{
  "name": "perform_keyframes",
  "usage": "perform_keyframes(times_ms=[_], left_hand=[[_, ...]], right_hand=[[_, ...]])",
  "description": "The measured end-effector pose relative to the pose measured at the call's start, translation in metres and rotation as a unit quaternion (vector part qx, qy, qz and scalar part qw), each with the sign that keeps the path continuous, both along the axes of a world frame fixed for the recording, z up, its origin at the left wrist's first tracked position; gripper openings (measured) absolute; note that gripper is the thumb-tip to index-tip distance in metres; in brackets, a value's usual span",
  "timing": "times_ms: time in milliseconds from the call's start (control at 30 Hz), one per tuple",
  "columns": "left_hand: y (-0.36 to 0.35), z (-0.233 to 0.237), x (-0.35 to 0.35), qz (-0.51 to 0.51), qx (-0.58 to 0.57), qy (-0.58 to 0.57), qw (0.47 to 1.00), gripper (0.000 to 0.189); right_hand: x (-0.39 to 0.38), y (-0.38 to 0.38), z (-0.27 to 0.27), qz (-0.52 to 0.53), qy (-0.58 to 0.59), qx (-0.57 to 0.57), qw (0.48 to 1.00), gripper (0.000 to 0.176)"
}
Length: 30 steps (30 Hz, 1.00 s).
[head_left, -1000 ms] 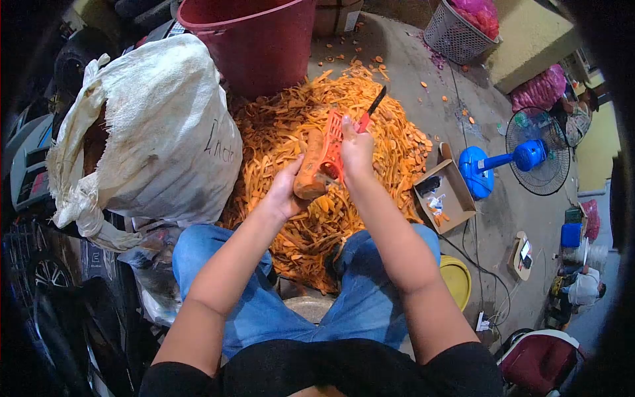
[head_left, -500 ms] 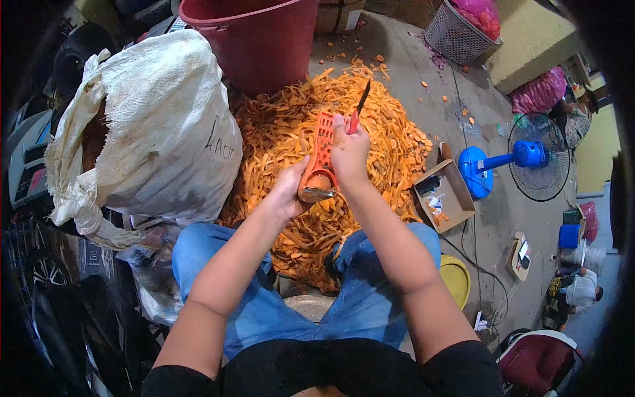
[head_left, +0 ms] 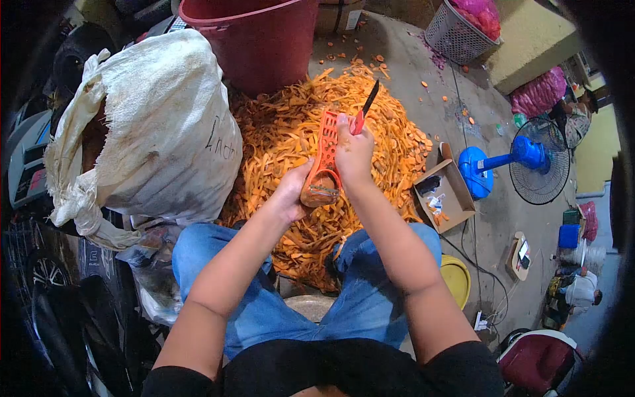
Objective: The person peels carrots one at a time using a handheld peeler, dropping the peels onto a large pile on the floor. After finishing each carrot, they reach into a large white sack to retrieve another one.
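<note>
My left hand (head_left: 294, 188) is closed round an orange-brown carrot (head_left: 319, 193) above the pile of peelings. In my right hand (head_left: 354, 157) is an orange peeler (head_left: 327, 135) with a slotted, holed handle, its blade end lying over the carrot. The same hand also grips a knife (head_left: 370, 99) with a red handle, its dark blade pointing up and away. Beneath both hands spreads a big heap of orange peelings (head_left: 284, 142) on the floor, in front of my knees.
A white sack (head_left: 165, 119) stands at left, a red tub (head_left: 264, 46) behind the heap. To the right are a cardboard box (head_left: 456, 192), a blue fan (head_left: 509, 159), cables and a yellow-green lid (head_left: 455, 281). People are at the far right.
My right hand and the peeler have shifted slightly right, and the knife has tilted further right. The peeler's head has turned over the carrot. The fan's head has turned a little.
</note>
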<state>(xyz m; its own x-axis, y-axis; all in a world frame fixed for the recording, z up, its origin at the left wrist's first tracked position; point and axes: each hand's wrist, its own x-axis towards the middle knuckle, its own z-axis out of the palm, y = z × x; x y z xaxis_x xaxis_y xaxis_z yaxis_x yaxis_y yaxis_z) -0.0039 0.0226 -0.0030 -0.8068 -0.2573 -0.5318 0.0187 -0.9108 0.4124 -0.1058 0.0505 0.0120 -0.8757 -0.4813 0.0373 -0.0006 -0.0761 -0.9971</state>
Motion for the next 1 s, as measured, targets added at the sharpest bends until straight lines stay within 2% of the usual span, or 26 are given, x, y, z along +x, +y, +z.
perform_keyframes(times_ms=[233, 300, 400, 567, 633, 700, 833, 867, 900, 933, 967, 1000], left_hand=[[-0.002, -0.001, 0.001, 0.001, 0.000, -0.003, 1.000, 0.028], [-0.002, -0.002, 0.002, -0.004, -0.001, -0.003, 1.000, 0.027], [0.000, 0.000, 0.000, -0.006, 0.009, -0.005, 1.000, 0.026], [-0.003, -0.004, 0.000, -0.020, 0.020, 0.014, 0.999, 0.025], [-0.001, -0.003, -0.001, 0.008, 0.023, 0.001, 1.000, 0.025], [0.000, -0.002, -0.001, 0.006, 0.020, 0.000, 1.000, 0.025], [0.000, -0.007, 0.001, -0.006, 0.017, -0.010, 1.000, 0.028], [0.000, -0.006, 0.003, -0.005, 0.018, -0.010, 1.000, 0.028], [-0.003, -0.005, 0.006, -0.058, -0.032, -0.016, 0.998, 0.030], [-0.006, -0.003, 0.008, -0.110, -0.083, -0.021, 0.990, 0.032], [-0.006, 0.002, 0.011, -0.109, -0.085, -0.022, 0.990, 0.032], [-0.005, 0.010, 0.014, -0.142, -0.101, -0.016, 0.985, 0.033]], right_hand=[[0.002, 0.006, 0.004, 0.007, 0.076, -0.003, 0.997, 0.024], [0.001, 0.008, 0.005, 0.008, 0.098, 0.070, 0.993, 0.024], [-0.002, 0.005, 0.001, 0.002, 0.082, 0.022, 0.996, 0.025], [-0.002, 0.007, 0.005, -0.002, 0.068, 0.038, 0.997, 0.025], [-0.002, 0.007, 0.003, 0.002, 0.066, 0.033, 0.997, 0.025], [-0.002, 0.007, 0.004, 0.009, 0.113, 0.038, 0.993, 0.025], [0.001, 0.011, 0.012, 0.023, 0.103, 0.024, 0.994, 0.024], [-0.004, 0.010, 0.005, -0.002, 0.131, 0.045, 0.990, 0.024], [-0.011, 0.008, -0.003, -0.026, 0.157, 0.065, 0.985, 0.023], [-0.030, 0.004, -0.016, -0.083, 0.189, 0.083, 0.975, 0.023], [-0.054, 0.003, -0.024, -0.139, 0.220, 0.101, 0.960, 0.022], [-0.070, 0.008, -0.021, -0.169, 0.198, 0.077, 0.962, 0.022]])
